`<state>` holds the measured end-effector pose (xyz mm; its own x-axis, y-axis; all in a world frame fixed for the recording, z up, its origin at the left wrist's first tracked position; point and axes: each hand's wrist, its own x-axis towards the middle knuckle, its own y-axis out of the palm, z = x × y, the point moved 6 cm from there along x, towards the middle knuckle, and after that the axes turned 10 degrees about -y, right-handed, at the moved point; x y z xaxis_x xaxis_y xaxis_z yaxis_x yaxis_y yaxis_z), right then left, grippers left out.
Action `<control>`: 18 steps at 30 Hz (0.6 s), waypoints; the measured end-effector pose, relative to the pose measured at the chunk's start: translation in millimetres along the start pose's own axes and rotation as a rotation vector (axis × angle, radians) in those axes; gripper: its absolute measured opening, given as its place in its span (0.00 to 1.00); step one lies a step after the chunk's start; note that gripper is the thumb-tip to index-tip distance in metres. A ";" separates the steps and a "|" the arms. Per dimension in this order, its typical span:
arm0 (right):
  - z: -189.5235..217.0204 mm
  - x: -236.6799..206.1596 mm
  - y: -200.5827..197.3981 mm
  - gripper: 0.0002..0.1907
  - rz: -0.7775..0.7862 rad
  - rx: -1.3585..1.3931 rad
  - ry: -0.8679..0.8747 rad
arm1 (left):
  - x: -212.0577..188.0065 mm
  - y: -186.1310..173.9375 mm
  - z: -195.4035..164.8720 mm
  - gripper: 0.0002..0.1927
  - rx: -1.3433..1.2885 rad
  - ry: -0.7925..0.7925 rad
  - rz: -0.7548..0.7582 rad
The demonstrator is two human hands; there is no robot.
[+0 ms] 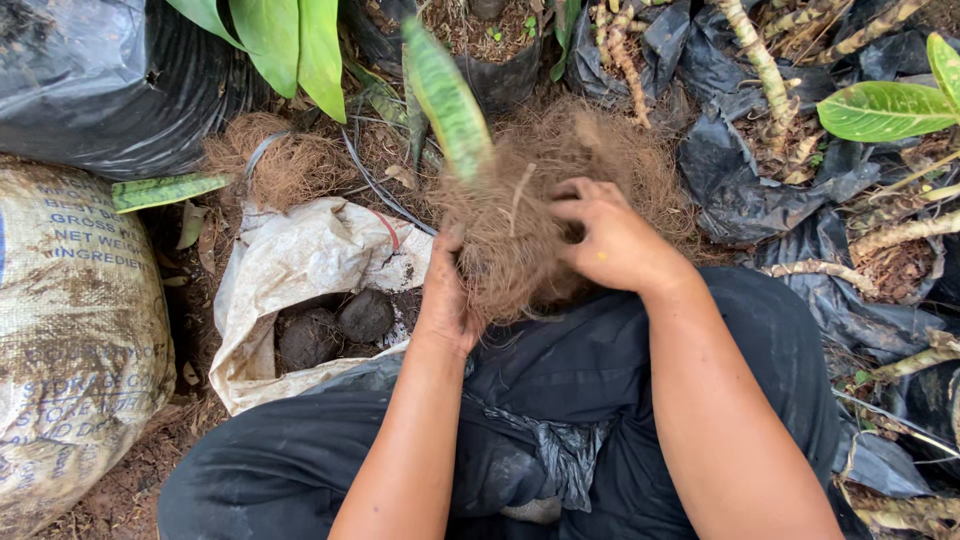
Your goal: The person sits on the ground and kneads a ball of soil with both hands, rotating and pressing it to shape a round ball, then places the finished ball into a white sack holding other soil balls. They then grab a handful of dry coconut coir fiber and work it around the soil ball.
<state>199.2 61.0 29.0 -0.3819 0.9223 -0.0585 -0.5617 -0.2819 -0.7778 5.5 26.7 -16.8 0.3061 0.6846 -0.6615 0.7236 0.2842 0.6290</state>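
— Both hands are up over the lap. The left hand (447,290) is cupped under a wad of brown coconut fibre (515,235), fingers wrapped into it from below.

— And the right hand (610,240)?

— Curled over the top of the same wad, fingertips pressed into it. A mottled green leaf (447,95) stands up out of the fibre, tilted left.

— What's underneath?

— Dark trousers (600,380), with a crumpled black plastic bag (545,450) lying between the knees. Beyond them, bare earth strewn with more loose fibre (285,165).

— Containers?

— A white woven sack (300,260) lies open just left of the left hand, dark round lumps (340,325) inside. At the left edge sits a full printed sack (70,330). Black plastic grow bags (760,180) crowd the top and right side, holding soil and pale scaly stems (765,65).
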 end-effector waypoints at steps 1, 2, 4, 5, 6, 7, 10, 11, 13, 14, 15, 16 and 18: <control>-6.4 -0.3 -1.1 0.30 0.048 0.052 0.110 | 1.7 -4.8 -3.2 0.33 -0.004 0.010 -0.060; -12.7 -1.7 -7.2 0.30 0.013 0.116 0.227 | 2.4 -9.9 -4.5 0.33 -0.009 0.019 -0.120; -22.0 -7.1 -18.3 0.29 -0.052 0.241 0.463 | 3.4 -15.3 -3.2 0.32 -0.063 -0.021 -0.113; -17.8 -6.0 -19.0 0.33 0.014 0.128 0.456 | 4.3 -18.2 -3.0 0.32 -0.091 -0.036 -0.111; -13.7 -5.2 -18.9 0.37 0.080 0.014 0.441 | 5.8 -19.0 -2.4 0.32 -0.093 -0.040 -0.097; -9.1 -3.6 -16.4 0.42 0.145 -0.101 0.425 | 7.4 -19.3 -1.5 0.31 -0.097 -0.043 -0.083; -2.2 -3.0 -1.0 0.44 0.198 -0.262 0.511 | 9.4 -20.8 5.0 0.32 -0.063 -0.104 -0.071; -1.1 -2.0 -0.6 0.38 0.154 -0.292 0.503 | 9.4 -20.4 7.8 0.32 -0.042 -0.132 -0.068; -1.0 0.9 -0.6 0.26 0.056 -0.351 0.484 | 8.2 -20.3 15.2 0.33 0.002 -0.201 -0.086; -3.4 1.2 -0.3 0.24 -0.006 -0.223 0.467 | 6.9 -20.1 19.4 0.34 0.025 -0.232 -0.097; -6.7 0.7 -2.0 0.22 -0.066 -0.094 0.448 | 6.3 -16.7 23.0 0.34 0.010 -0.242 -0.060; -10.4 -0.5 -4.8 0.20 -0.125 0.033 0.428 | 6.0 -13.0 26.8 0.35 -0.004 -0.252 -0.022; -7.4 1.6 -7.6 0.20 -0.114 0.163 0.231 | 7.4 -9.4 31.2 0.35 -0.019 -0.273 0.006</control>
<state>208.3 66.6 30.2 -0.1431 0.9809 -0.1316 -0.7090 -0.1944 -0.6779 20.2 8.1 -40.4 0.4680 0.4809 -0.7414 0.7102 0.2946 0.6394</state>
